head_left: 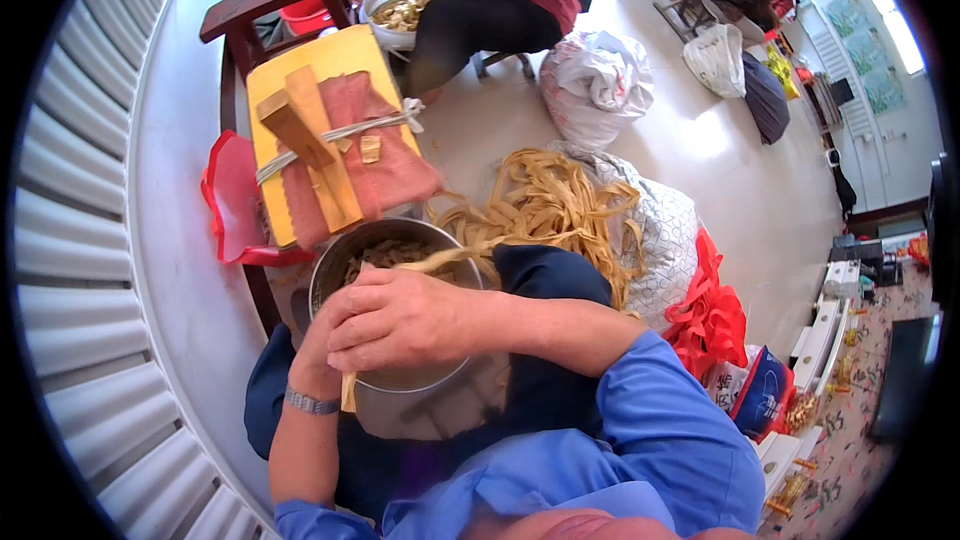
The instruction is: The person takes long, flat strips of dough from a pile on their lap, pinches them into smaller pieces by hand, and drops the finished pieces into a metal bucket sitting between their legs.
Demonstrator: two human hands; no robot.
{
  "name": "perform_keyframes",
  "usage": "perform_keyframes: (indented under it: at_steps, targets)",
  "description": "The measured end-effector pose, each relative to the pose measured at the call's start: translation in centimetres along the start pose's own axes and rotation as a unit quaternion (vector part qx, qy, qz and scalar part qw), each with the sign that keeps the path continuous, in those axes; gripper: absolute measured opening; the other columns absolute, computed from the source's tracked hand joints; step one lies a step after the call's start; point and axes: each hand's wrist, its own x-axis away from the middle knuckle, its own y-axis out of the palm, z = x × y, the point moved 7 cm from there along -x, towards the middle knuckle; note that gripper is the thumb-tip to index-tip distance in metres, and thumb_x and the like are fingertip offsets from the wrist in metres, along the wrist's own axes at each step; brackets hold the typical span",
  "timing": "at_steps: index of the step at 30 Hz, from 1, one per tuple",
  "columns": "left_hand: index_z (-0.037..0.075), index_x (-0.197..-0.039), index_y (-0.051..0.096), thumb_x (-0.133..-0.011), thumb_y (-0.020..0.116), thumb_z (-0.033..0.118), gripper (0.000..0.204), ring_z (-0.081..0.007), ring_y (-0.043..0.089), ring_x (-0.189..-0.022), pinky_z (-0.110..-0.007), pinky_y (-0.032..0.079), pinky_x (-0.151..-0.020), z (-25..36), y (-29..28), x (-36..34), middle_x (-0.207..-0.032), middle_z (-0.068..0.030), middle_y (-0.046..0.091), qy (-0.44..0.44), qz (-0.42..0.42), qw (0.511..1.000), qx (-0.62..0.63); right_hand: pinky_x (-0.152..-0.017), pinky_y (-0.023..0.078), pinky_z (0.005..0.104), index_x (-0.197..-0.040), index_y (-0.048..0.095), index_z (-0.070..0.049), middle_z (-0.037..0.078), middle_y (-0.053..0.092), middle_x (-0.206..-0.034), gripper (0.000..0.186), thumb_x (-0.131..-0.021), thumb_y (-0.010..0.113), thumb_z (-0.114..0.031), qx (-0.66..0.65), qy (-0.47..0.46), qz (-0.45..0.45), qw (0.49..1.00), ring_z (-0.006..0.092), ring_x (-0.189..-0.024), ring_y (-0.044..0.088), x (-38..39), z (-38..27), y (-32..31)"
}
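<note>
"Where's our tan strip?"
"Above the steel pot, running lengthwise right to left, slightly downward; one end points toward us."
"Our grip?"
"Right hand folded over left hand; we can't tell which pinches it."

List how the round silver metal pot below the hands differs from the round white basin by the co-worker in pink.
The silver metal pot has a metallic sheen; the white basin lacks one. The pot's small pieces look greyish-brown, the basin's chunks golden-tan. Both are round and open-topped.
</note>
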Motion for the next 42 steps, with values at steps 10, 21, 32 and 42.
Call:
perform_keyframes:
  at_steps: [10,21,32,42]
  targets:
    - [0.004,-0.118,0.058,-0.104,0.055,0.017,0.019,-0.0079,0.065,-0.086,-0.021,0.053,-0.077,4.7,3.5,0.1,-0.101,-0.0040,0.066,0.016,0.016,0.999,-0.034,-0.083,0.049,0.0393,-0.098,0.068,-0.008,0.005,0.062,-0.086,0.014,-0.087,0.068,-0.015,-0.069,0.012,0.061,0.996,0.0242,-0.090,0.062,1.0,0.4,-1.0]
    - [0.002,-0.103,0.068,-0.100,0.061,0.014,0.014,-0.0163,0.065,-0.085,-0.030,0.055,-0.079,3.9,2.5,1.9,-0.099,-0.0040,0.065,-0.017,-0.015,0.957,-0.290,-0.073,0.049,0.0410,-0.084,0.065,-0.002,0.012,0.062,-0.081,0.018,-0.093,0.068,-0.017,-0.019,0.262,0.140,0.955,0.0304,-0.082,0.061,3.3,4.9,-2.3]
    - [0.001,-0.110,0.059,-0.090,0.055,-0.005,0.022,-0.0321,0.059,-0.108,-0.036,0.049,-0.093,8.9,2.9,3.5,-0.121,-0.0152,0.055,0.264,0.078,0.819,-0.504,-0.070,0.051,0.0351,-0.092,0.060,-0.001,0.006,0.063,-0.082,0.034,-0.105,0.051,-0.030,-0.283,0.538,0.011,0.794,0.0179,-0.074,0.064,7.8,9.3,4.5]
    - [0.000,-0.109,0.063,-0.096,0.058,0.007,0.016,-0.0210,0.064,-0.087,-0.031,0.050,-0.080,7.3,0.2,3.2,-0.094,-0.0115,0.066,0.145,0.097,0.879,-0.444,-0.068,0.051,0.0353,-0.100,0.059,-0.001,0.013,0.065,-0.088,0.042,-0.103,0.055,-0.042,-0.195,0.464,-0.077,0.861,0.0221,-0.073,0.064,5.6,8.3,4.3]
